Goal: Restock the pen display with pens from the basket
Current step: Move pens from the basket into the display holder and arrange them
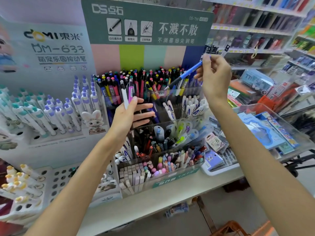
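Note:
My right hand point(214, 77) pinches a blue pen point(185, 74) by its top end, tip slanting down-left over the back row of the clear tiered pen display point(175, 92). My left hand point(129, 114) is raised in front of the display's left side and holds a white pen point(124, 95) and a magenta pen point(130, 91) upright between thumb and fingers. The display's compartments are packed with many coloured pens. An orange basket point(233, 227) shows only its rim at the bottom edge.
A white DOMI stand point(51, 116) with purple and teal pens is at the left. A white tray point(219, 169) of packets lies right of the display. A clear bin point(272, 132) holds boxed goods. The grey shelf edge point(170, 201) runs below.

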`<state>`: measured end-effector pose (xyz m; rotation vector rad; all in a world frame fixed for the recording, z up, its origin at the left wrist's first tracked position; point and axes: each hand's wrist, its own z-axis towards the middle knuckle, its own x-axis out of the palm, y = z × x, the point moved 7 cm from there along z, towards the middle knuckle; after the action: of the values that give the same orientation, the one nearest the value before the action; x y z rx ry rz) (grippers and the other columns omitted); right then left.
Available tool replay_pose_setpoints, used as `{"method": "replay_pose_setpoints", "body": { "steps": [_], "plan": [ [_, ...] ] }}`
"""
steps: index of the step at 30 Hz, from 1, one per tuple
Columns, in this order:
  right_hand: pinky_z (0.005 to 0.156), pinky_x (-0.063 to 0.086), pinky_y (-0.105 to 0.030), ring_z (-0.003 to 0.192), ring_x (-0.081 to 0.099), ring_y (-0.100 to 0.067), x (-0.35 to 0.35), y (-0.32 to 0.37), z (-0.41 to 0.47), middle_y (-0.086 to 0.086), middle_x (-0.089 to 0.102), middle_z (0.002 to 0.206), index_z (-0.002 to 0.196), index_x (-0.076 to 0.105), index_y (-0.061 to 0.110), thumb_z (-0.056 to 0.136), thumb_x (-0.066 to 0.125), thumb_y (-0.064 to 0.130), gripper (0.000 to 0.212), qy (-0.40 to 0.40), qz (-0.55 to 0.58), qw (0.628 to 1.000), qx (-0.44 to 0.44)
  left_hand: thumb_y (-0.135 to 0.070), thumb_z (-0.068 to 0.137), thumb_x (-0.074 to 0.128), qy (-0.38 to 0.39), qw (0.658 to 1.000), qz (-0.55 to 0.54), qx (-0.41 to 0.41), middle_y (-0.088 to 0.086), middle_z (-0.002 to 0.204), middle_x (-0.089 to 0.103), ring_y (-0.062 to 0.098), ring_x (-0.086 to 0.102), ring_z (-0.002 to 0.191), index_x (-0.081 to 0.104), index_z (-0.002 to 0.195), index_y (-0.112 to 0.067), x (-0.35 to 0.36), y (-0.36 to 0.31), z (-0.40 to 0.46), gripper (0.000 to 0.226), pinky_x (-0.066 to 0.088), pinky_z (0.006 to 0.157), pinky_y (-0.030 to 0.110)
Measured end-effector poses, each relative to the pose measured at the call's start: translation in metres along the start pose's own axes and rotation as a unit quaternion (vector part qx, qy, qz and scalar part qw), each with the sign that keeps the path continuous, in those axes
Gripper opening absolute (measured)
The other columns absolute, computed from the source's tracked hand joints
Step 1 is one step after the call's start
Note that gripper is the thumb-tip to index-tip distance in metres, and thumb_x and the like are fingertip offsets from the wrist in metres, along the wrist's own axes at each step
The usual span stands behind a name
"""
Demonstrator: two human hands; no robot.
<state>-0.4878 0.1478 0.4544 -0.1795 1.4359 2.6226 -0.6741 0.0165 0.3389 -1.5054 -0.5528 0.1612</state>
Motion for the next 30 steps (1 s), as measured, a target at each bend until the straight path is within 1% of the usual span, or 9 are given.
{"method": "replay_pose_setpoints", "body": {
  "steps": [6,9,12,15,19,21,23,25,30],
  "plan": [
    [0.056,0.055,-0.032,0.056,0.065,-0.007,0.02,0.018,-0.005,0.014,0.06,0.069,0.095,0.061,0.006,0.097,0.052,0.026,0.023,-0.012,-0.092,0.98,-0.178,-0.03,0.103,0.036,0.004,1.0,0.007,0.0,-0.007,0.095,0.073,0.015,0.073,0.082,0.058,0.106,-0.018,0.005,-0.001,0.0,0.025,0.059,0.068,0.027],
    [0.058,0.056,-0.036,0.059,0.067,-0.011,0.027,0.013,-0.003,0.004,0.066,0.072,0.096,0.062,0.004,0.096,0.052,0.027,0.026,-0.013,-0.109,0.974,-0.2,-0.032,0.103,0.036,0.013,1.0,0.015,-0.006,-0.008,0.093,0.074,0.015,0.073,0.082,0.058,0.107,-0.019,0.008,-0.001,0.002,0.026,0.059,0.066,0.025],
    [0.06,0.057,-0.037,0.059,0.068,-0.01,0.048,-0.004,-0.001,0.003,0.067,0.072,0.097,0.063,0.005,0.095,0.055,0.024,0.021,0.092,-0.14,0.972,-0.166,-0.032,0.103,0.036,0.015,1.0,0.019,-0.019,-0.009,0.088,0.075,0.014,0.073,0.08,0.058,0.107,-0.02,0.008,0.002,0.003,0.026,0.058,0.064,0.025],
    [0.059,0.056,-0.025,0.058,0.067,-0.011,0.061,-0.001,0.013,-0.006,0.071,0.073,0.094,0.067,0.008,0.093,0.059,0.023,0.018,0.174,-0.127,0.971,-0.106,-0.032,0.103,0.038,0.012,0.999,0.023,-0.022,-0.009,0.083,0.075,0.012,0.072,0.074,0.059,0.104,-0.021,0.007,0.004,0.006,0.024,0.058,0.065,0.025],
    [0.069,0.046,-0.024,0.071,0.059,-0.012,0.08,-0.003,0.022,-0.005,0.069,0.081,0.095,0.074,0.006,0.087,0.067,0.03,0.026,0.303,-0.297,0.899,-0.108,-0.031,0.102,0.041,0.006,1.0,0.019,-0.024,-0.008,0.073,0.07,0.006,0.065,0.057,0.061,0.1,-0.021,0.008,0.002,0.006,0.022,0.059,0.065,0.026],
    [0.073,0.048,-0.026,0.073,0.059,-0.009,0.079,-0.013,0.018,-0.005,0.072,0.084,0.095,0.075,0.008,0.083,0.072,0.03,0.026,0.283,-0.276,0.914,-0.09,-0.031,0.102,0.041,0.009,0.999,0.021,-0.024,-0.008,0.072,0.07,0.006,0.064,0.057,0.061,0.101,-0.02,0.008,0.0,0.005,0.023,0.059,0.064,0.026],
    [0.076,0.053,-0.03,0.071,0.063,-0.007,0.072,-0.017,0.011,0.001,0.07,0.077,0.094,0.074,0.012,0.075,0.079,0.03,0.027,0.21,-0.217,0.95,-0.081,-0.032,0.102,0.041,0.008,0.999,0.027,-0.022,-0.008,0.072,0.069,0.006,0.062,0.055,0.061,0.102,-0.021,0.004,-0.002,0.003,0.023,0.058,0.062,0.025],
    [0.075,0.055,-0.032,0.068,0.064,-0.006,0.065,-0.021,0.009,0.007,0.067,0.072,0.088,0.071,0.015,0.07,0.082,0.03,0.026,0.161,-0.18,0.967,-0.08,-0.035,0.101,0.041,0.011,0.999,0.038,-0.016,-0.008,0.068,0.062,0.005,0.053,0.049,0.059,0.104,-0.022,0.004,-0.003,0.001,0.022,0.053,0.053,0.021],
    [0.07,0.052,-0.028,0.072,0.061,-0.006,0.063,-0.015,0.006,0.01,0.067,0.077,0.084,0.072,0.021,0.077,0.076,0.036,0.017,0.152,-0.227,0.956,-0.104,-0.047,0.1,0.034,0.023,0.998,0.046,-0.032,-0.01,0.056,0.035,0.003,0.027,0.042,0.052,0.109,-0.021,0.005,0.0,-0.001,0.033,0.021,0.035,0.016]
  ]
}}
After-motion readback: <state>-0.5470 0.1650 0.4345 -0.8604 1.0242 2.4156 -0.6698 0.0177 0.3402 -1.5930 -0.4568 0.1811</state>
